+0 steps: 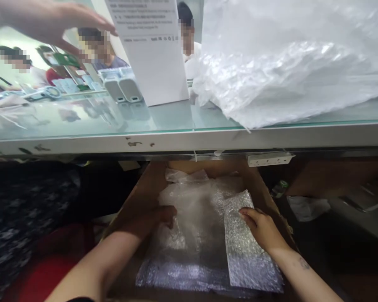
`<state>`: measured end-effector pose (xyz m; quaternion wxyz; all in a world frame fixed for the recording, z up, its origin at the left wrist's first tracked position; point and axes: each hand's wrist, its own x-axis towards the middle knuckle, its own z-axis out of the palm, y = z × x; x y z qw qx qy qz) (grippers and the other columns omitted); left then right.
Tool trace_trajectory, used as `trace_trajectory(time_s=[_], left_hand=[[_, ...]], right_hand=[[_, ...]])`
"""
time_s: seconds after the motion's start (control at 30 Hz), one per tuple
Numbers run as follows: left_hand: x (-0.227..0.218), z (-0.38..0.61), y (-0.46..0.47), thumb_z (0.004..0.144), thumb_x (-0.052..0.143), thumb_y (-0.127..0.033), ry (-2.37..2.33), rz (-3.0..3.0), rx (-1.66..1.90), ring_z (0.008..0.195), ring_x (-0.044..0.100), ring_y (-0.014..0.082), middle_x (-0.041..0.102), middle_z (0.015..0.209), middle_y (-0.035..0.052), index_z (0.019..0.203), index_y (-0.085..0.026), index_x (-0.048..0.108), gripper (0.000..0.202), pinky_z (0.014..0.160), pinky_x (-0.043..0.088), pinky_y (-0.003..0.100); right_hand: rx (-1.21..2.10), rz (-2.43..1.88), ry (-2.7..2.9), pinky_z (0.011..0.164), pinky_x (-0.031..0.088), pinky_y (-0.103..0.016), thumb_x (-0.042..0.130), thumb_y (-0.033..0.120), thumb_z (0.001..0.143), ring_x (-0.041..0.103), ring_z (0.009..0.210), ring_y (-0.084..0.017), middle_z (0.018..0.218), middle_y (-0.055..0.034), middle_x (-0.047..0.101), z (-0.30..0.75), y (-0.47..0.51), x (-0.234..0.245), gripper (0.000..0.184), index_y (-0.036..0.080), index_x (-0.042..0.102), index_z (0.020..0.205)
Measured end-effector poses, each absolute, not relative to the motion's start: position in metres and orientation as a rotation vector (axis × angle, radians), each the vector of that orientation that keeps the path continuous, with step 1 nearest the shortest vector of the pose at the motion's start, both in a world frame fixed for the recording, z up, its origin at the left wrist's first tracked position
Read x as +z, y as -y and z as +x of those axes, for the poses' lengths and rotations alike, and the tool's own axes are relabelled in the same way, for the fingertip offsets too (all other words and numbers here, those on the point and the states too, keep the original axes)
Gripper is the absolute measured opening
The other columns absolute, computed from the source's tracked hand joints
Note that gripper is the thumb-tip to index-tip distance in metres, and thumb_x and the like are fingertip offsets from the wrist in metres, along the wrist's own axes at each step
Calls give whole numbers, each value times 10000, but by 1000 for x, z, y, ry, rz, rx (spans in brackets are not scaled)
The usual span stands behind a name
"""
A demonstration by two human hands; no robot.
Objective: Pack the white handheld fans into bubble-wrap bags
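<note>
Bubble wrap (pixel 208 235) sits in the box (pixel 138 197) under the counter (pixel 189 140). Your left hand (pixel 159 216) pinches a fold; your right hand (pixel 263 228) presses flat, fingers spread, on the pouch (pixel 248 251). Slick film could slip and bunch.

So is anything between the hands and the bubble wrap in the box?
Nothing visible. The right hand already rests on the bubble wrap sheet in the cardboard box. The left hand sits against the clear wrap pile beside it. The glass counter stands above the box, not between them.
</note>
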<state>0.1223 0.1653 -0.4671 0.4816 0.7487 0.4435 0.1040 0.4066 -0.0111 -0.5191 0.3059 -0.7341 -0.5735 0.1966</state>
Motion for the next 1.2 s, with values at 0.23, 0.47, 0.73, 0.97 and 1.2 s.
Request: trace_trajectory(time_s=[0.23, 0.47, 0.73, 0.97, 1.2], left_hand=[[-388, 146, -162, 553, 793, -114, -712, 1995, -301, 557, 588, 136, 662, 571, -60, 680, -218, 744, 171, 518, 426, 216], [-375, 210, -131, 570, 764, -169, -602, 2015, 58, 741, 607, 159, 692, 759, -49, 830, -245, 730, 273, 667, 451, 236], [-414, 206, -118, 739, 649, -521, -770, 1823, 432, 733, 610, 170, 670, 818, 34, 941, -151, 622, 422, 685, 482, 293], [-404, 226, -117, 776, 672, -363, -767, 1852, 444, 770, 599, 155, 672, 758, -12, 793, -178, 696, 187, 759, 475, 270], [-462, 227, -177, 956, 494, -333, -1146, 1813, 467, 692, 621, 120, 650, 860, 8, 1020, -127, 619, 250, 648, 518, 279]], right_hand=[[463, -2000, 1635, 855, 495, -361, 363, 308, 957, 670, 959, -254, 1132, -141, 647, 400, 5, -476, 386, 206, 677, 1156], [693, -1634, 1730, 757, 475, -290, 628, 461, 816, 645, 858, -216, 925, -57, 701, 366, 10, -438, 256, 224, 720, 843], [658, -1605, 1312, 586, 416, -232, 614, 435, 806, 575, 651, -146, 699, -9, 616, 381, 11, -467, 309, 170, 629, 646], [1243, -1302, 1147, 711, 499, -289, 688, 529, 755, 657, 769, -192, 889, -46, 733, 398, 6, -449, 423, 159, 699, 962], [550, -1741, 921, 751, 494, -346, 611, 580, 773, 675, 849, -277, 873, -97, 744, 409, 11, -469, 445, 160, 678, 904]])
